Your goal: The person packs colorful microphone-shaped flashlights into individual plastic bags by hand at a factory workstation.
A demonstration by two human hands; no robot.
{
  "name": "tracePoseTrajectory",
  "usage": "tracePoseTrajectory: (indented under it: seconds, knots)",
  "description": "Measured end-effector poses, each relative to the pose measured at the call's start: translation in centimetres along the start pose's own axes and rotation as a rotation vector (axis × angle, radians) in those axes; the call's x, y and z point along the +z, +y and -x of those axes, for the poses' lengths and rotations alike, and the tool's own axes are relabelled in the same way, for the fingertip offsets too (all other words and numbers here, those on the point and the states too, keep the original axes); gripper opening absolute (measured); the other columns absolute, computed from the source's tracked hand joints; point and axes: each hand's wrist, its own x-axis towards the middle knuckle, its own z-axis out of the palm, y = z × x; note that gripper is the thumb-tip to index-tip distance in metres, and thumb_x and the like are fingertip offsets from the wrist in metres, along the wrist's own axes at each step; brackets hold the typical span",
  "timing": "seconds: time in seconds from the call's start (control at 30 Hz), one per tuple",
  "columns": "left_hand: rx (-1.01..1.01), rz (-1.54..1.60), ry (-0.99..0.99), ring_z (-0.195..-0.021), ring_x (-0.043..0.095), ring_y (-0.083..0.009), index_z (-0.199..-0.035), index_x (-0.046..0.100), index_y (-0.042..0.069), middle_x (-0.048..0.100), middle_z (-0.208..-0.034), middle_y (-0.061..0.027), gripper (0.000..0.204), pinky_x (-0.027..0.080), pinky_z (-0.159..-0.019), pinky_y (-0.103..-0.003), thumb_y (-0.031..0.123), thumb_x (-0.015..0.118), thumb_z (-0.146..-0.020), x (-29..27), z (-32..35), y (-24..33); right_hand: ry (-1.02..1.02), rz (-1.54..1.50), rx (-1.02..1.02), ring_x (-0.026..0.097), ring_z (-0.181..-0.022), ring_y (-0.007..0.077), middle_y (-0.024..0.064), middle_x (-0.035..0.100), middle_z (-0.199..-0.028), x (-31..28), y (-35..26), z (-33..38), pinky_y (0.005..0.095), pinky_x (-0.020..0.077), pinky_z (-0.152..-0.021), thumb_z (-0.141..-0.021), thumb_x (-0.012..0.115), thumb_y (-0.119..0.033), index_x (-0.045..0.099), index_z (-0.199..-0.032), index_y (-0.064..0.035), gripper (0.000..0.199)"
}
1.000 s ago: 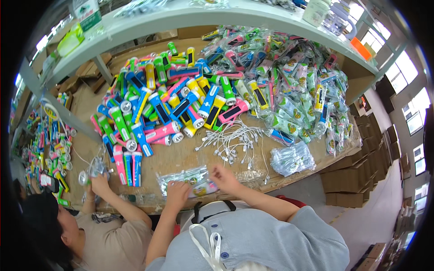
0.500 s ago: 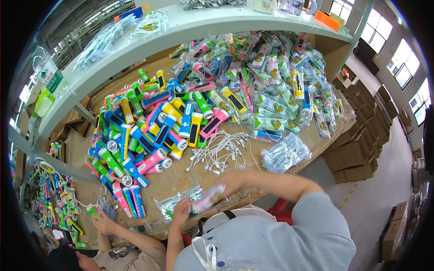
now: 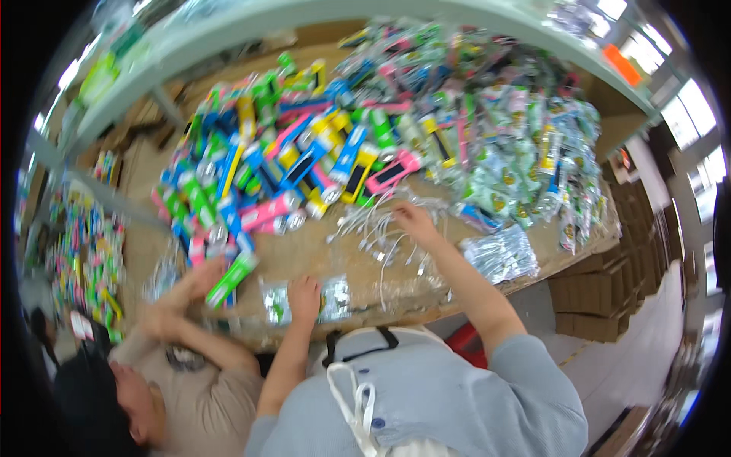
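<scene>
In the head view, has the right hand at the tangle of white cables, fingers curled and drawn close together; too blurred to tell whether pinching a strand or only touching. Places the cables ahead and to the right of the left hand, so clearly nearer the right one; shows no single long axis in the loops, apart from a loose strand trailing toward the near edge of the table. Rests the left hand, fingers bent and held together, on a flat clear packet (long side roughly along that edge); cannot tell whether gripping or merely pressing down. Includes loose flashlights ahead to the left, and a stack of clear bags just right of the cables.
</scene>
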Motion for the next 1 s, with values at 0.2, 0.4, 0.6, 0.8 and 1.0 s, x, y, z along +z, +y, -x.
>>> tracePoseTrajectory:
  seconds: [0.2, 0.4, 0.6, 0.8, 1.0]
  knots:
    - [-0.123, 0.099, 0.052, -0.08, 0.053, -0.0313, -0.083, 0.055, 0.007, 0.055, -0.082, -0.0112, 0.022, 0.039, -0.069, -0.041, 0.009, 0.065, -0.064, -0.7, -1.7, 0.4, -0.362, 0.618, -0.323, 0.054, -0.087, 0.0332, 0.0165, 0.056, -0.095, 13.4, -3.3, 6.2, 0.0417, 0.0448, -0.074, -0.076, 0.059, -0.016, 0.053, -0.1, -0.0052, 0.027]
    - [-0.147, 0.069, 0.197, -0.089, 0.05, -0.0264, -0.083, 0.055, 0.01, 0.054, -0.085, -0.0055, 0.032, 0.035, -0.075, -0.039, 0.014, 0.074, -0.057, -1.8, -0.6, -2.0, -0.432, 0.692, -0.312, 0.055, -0.085, 0.0312, 0.0131, 0.055, -0.087, 15.2, -4.3, 5.3, 0.0416, 0.0452, -0.072, -0.076, 0.058, -0.015, 0.055, -0.088, -0.0058, 0.015]
    - [-0.157, 0.136, 0.171, -0.087, 0.05, -0.0261, -0.077, 0.056, 0.009, 0.055, -0.084, -0.0054, 0.028, 0.036, -0.074, -0.039, 0.013, 0.073, -0.057, -3.4, 1.0, -5.0, -0.424, 1.114, -0.363, 0.056, -0.086, 0.0297, 0.0113, 0.056, -0.085, 17.2, -6.3, 5.2, 0.0413, 0.0453, -0.071, -0.074, 0.055, -0.013, 0.057, -0.086, -0.0086, 0.012]
    - [-0.069, 0.302, 0.178, -0.084, 0.051, -0.0272, -0.079, 0.057, 0.006, 0.054, -0.083, -0.0063, 0.025, 0.04, -0.068, -0.038, 0.008, 0.071, -0.058, -2.1, 1.5, -6.1, -0.424, 0.686, -0.48, 0.054, -0.088, 0.0265, 0.009, 0.055, -0.091, 21.9, -7.3, 5.7, 0.0388, 0.0433, -0.077, -0.072, 0.054, -0.01, 0.056, -0.087, -0.0072, 0.016]
    - [-0.047, 0.189, 0.141, -0.086, 0.051, -0.0267, -0.081, 0.057, 0.007, 0.052, -0.087, -0.0057, 0.027, 0.04, -0.072, -0.038, 0.008, 0.07, -0.058, -3.5, 1.9, -6.2, -0.301, 0.624, -0.644, 0.05, -0.09, 0.0258, 0.0083, 0.05, -0.09, 21.9, -5.6, 6.1, 0.0376, 0.0412, -0.079, -0.07, 0.054, -0.009, 0.055, -0.087, -0.0067, 0.017]
